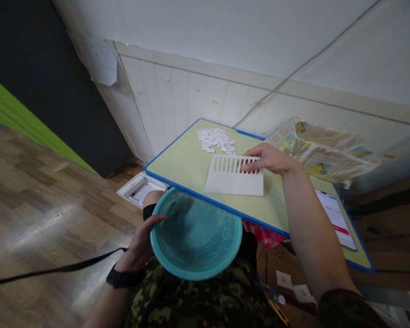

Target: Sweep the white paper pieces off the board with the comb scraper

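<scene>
My left hand [142,239] grips the left rim of a teal plastic colander [198,228], which rests over my lap below the table edge. Its thumb lies over the rim, and the other fingers are hidden beneath. Nothing lies inside the colander that I can make out. On the small table, my right hand [268,159] is closed on a white slotted plastic panel [234,182] by its upper right part, fingers behind the slots. Just beyond the panel lies a loose pile of small white pieces [217,139] on the tabletop.
The pale green table [177,159] has a blue edge and stands against a white panelled wall. A smartphone [336,218] lies at its right end, near a patterned cloth [310,141]. An open white box [140,189] sits on the floor at left. A black strap [85,263] stretches leftward.
</scene>
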Demonstrator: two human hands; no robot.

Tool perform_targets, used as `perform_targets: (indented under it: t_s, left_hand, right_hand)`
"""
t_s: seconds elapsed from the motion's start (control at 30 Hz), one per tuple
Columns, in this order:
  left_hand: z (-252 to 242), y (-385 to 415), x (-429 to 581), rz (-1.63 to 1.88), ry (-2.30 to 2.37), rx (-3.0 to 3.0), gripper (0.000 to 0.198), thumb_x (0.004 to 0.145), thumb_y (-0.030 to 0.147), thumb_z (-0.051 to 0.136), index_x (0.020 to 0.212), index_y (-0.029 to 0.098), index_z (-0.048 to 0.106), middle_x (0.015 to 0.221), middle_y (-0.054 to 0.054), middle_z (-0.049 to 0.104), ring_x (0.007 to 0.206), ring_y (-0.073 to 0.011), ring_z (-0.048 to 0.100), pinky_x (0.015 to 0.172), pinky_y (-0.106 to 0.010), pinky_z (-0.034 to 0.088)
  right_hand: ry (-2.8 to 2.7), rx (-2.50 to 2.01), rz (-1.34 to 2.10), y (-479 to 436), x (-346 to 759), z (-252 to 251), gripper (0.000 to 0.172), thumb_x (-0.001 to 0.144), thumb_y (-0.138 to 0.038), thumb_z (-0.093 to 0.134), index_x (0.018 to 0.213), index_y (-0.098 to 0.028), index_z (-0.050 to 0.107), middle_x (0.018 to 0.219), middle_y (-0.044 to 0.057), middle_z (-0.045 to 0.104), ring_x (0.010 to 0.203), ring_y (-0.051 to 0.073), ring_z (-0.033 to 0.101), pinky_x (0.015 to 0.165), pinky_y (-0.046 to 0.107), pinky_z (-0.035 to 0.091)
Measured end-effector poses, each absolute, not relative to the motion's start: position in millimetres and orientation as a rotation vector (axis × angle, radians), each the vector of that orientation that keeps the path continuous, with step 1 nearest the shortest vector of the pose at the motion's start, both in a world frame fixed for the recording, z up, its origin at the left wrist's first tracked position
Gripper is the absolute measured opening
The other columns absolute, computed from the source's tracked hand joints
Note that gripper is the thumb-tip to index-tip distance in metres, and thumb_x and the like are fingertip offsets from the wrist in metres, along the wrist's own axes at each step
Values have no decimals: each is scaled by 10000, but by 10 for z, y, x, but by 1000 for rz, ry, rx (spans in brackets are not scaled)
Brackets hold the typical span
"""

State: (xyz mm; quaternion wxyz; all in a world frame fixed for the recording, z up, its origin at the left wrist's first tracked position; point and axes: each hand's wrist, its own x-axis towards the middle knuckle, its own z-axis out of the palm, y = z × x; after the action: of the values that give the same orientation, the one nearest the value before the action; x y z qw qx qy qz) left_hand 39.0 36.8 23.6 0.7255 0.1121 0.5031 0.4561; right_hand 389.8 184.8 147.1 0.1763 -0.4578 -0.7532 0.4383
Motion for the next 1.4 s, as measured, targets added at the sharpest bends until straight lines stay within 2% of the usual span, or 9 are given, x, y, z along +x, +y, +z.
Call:
perform_targets:
  t_s: [0.2, 0.47, 0.6, 0.83, 1.0, 1.23, 1.4]
  left_hand:
    - [228, 370, 381, 1009, 1115, 259, 235, 795, 115, 585, 604, 110, 721, 514, -76, 713, 404, -167, 624, 437, -249, 536]
    - [232, 371, 381, 1024, 1109, 218, 242, 785, 98, 580, 576, 126, 699, 472, -65, 692, 388, -168, 615, 431, -251, 538]
    - [211, 373, 366, 1033, 1092, 205, 204, 766, 91, 601, 593, 149, 693, 502, -61, 710, 412, -174, 631, 442, -249, 540]
    - [200, 377, 361, 1033, 1101, 187, 128, 753, 102, 610, 692, 146, 713, 544, -71, 730, 439, -202, 658, 462, -279, 556]
    - [212, 376, 364, 1046, 1123, 224, 154, 764, 120, 604, 639, 150, 689, 522, -70, 717, 416, -185, 636, 443, -266, 540]
    - [205, 380, 361, 1042, 1112, 223, 130, 759, 114, 602, 679, 132, 703, 555, -85, 733, 441, -202, 657, 467, -284, 558]
    - [240, 386, 381, 1055, 1123, 193, 111, 746, 102, 605, 710, 122, 708, 548, -88, 728, 439, -200, 654, 469, -278, 553]
  right_hand:
    - [-2105, -1267, 1262, 1837, 3897, 1477, 366, 630, -447, 806, 881, -184, 774, 752, 45, 742, 604, 159, 645, 523, 250, 491]
    - [-1660, -1221, 863, 2074, 3816, 1149, 545, 586, -483, 819, 1000, -137, 748, 838, 83, 747, 655, 201, 656, 554, 288, 491]
    - [-1725, -1243, 796, 2104, 3748, 1044, 502, 624, -491, 788, 978, -135, 755, 817, 77, 742, 640, 186, 642, 531, 267, 467]
    - [-1908, -1231, 1010, 1997, 3714, 1143, 454, 615, -484, 801, 926, -156, 762, 771, 56, 735, 614, 169, 634, 518, 254, 472]
    - [-2047, -1185, 1186, 1885, 3649, 1257, 375, 651, -477, 785, 873, -175, 761, 758, 47, 732, 620, 159, 642, 539, 249, 490]
    - [-1871, -1206, 1088, 1933, 3732, 1248, 426, 597, -466, 822, 890, -163, 760, 755, 54, 735, 597, 172, 640, 516, 262, 481]
    - [-1970, -1237, 1240, 1924, 3752, 1256, 387, 605, -460, 814, 856, -171, 759, 747, 44, 735, 589, 162, 638, 528, 259, 493]
